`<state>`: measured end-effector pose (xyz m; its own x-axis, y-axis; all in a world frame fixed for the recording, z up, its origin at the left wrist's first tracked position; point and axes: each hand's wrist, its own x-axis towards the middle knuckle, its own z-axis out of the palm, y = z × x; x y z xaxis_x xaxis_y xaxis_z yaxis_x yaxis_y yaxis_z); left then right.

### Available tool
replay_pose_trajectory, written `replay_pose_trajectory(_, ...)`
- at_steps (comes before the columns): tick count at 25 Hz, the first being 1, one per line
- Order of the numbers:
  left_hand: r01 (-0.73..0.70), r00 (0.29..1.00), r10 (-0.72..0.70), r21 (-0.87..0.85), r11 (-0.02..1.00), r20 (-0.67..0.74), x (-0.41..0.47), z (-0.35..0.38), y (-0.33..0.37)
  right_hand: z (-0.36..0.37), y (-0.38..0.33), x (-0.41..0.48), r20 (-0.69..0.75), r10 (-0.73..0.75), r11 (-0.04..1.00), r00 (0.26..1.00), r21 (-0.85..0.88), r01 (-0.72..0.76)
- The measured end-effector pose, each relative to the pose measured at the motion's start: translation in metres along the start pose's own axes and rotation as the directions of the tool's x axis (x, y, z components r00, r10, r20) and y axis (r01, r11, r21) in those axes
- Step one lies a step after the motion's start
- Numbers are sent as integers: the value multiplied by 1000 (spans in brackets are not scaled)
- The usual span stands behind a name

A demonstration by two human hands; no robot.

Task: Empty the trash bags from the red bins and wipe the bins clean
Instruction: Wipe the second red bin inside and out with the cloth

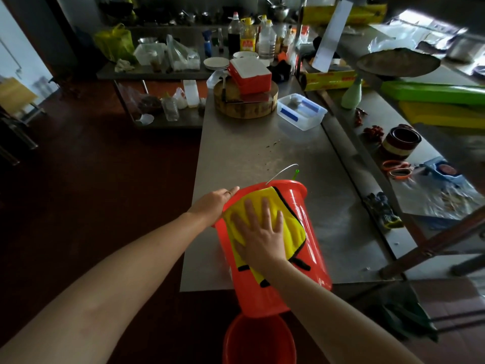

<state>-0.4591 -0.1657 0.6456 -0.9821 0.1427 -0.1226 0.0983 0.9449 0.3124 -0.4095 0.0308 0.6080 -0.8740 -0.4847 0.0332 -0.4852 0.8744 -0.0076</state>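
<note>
A smooth, glossy red bin of tapered plastic lies tilted at the near edge of the brushed-steel worktop. Its rolled rim points to the far side and its narrower base hangs out past the edge toward the viewer. A thin wire handle arcs up behind the rim. The left hand grasps the rim on its left side, fingers curled over the lip. The right hand is flat, fingers straight and spread, pressing a yellow cloth against the bin's curved outer wall. The cloth is soft and plush, with a black stitched edge. Directly below, on the dark floor, stands a second red bin, round and open-mouthed. At the far end of the worktop sits a thick round wooden chopping block, with a clear rectangular plastic box just to its right.
</note>
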Motion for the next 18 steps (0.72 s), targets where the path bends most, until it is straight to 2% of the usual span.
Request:
replay_pose_trajectory(4, 22, 1000, -20, -122, 992, 18, -8, 1, -9, 3, 10, -2, -49, -18, 999, 999, 37, 19)
replay_pose_trajectory(7, 8, 1000, -8, -68, 998, 5, -10, 3, -12, 2, 49, -9, -46, 108, 978, 993, 186, -98)
replay_pose_trajectory(10, 19, 1000, -20, -63, 998, -11, -12, 6, -11, 2, 93, -16, 67, 276, 859, 959, 430, -277)
replay_pose_trajectory(13, 21, 999, -21, -7, 1000, -46, -6, 8, -3, 3, 115, -21, 162, 348, 713, 923, 593, -373)
replay_pose_trajectory(15, 22, 997, -19, 41, 999, -68, 0, 9, 4, 1, 110, -23, 164, 375, 708, 912, 584, -397)
replay_pose_trajectory(18, 6, 998, 0, 88, 996, -63, 7, 9, 9, -3, 81, -28, 86, 342, 851, 936, 395, -347)
